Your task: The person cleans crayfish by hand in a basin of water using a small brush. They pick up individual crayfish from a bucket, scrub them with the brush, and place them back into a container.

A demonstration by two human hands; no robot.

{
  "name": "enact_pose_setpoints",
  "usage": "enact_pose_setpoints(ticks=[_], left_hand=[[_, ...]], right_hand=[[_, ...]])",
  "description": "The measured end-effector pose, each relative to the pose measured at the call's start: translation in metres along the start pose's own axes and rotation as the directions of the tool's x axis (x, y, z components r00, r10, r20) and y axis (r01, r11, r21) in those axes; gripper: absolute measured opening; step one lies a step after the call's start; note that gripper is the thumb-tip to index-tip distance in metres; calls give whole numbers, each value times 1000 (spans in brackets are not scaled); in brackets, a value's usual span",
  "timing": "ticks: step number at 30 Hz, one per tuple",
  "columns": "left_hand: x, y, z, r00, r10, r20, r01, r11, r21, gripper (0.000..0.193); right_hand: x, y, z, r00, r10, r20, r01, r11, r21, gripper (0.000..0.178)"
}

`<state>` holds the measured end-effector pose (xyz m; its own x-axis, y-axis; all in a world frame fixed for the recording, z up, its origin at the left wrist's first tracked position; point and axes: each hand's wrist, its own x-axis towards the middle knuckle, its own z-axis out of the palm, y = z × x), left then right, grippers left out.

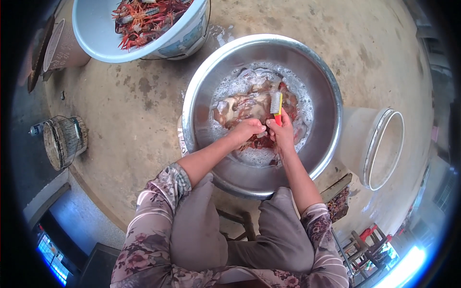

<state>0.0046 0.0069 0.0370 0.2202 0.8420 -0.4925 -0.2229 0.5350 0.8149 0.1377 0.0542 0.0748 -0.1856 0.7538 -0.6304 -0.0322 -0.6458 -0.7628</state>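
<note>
Item: steel basin [326,110], round and wide-rimmed, which served as landmark. Contents: foamy water [300,84] and reddish-brown crayfish [260,142], partly submerged at the basin's middle.

Hands: both were over the basin's middle, close beside each other. The right hand [282,128] was clamped on the red-and-yellow handle of a brush [277,104], whose pale bristles pointed toward the basin's far side. The left hand [250,128] had its fingers drawn in; whether they gripped a crayfish could not be told.

Markings: a blue tub [93,36], beyond the basin to the left, bore a printed design on its outer wall; any lettering was too small to read. A white object [181,137] with dark marks, also unreadable, showed at the basin's left edge. The tub held a heap of red crayfish [146,24].

Edges and room: concrete floor [129,125] stretched from the basin's left rim to a small stained bucket [79,137], well apart, and ran on past the basin's far rim. A whitish bucket [353,139] stood just beside the basin's right rim, narrowing that side. The person's knees [283,211] closed the near side. A container of dark reddish bits [338,204] lay near-right of the basin.
</note>
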Motion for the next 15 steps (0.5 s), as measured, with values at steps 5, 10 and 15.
enact_pose_setpoints(ticks=[5,10,15], left_hand=[[15,-8,-2,990,125,-60,-130,988,-88,10],[6,-3,-15,801,-566,-197,411,758,-507,13],[9,-18,13,728,-600,-331,382,756,-531,9]], right_hand=[[56,80,-78,898,-440,3,366,744,-559,54],[-26,43,-13,983,-182,-35,126,795,-594,41],[-30,25,17,994,-105,21,89,701,-707,39]])
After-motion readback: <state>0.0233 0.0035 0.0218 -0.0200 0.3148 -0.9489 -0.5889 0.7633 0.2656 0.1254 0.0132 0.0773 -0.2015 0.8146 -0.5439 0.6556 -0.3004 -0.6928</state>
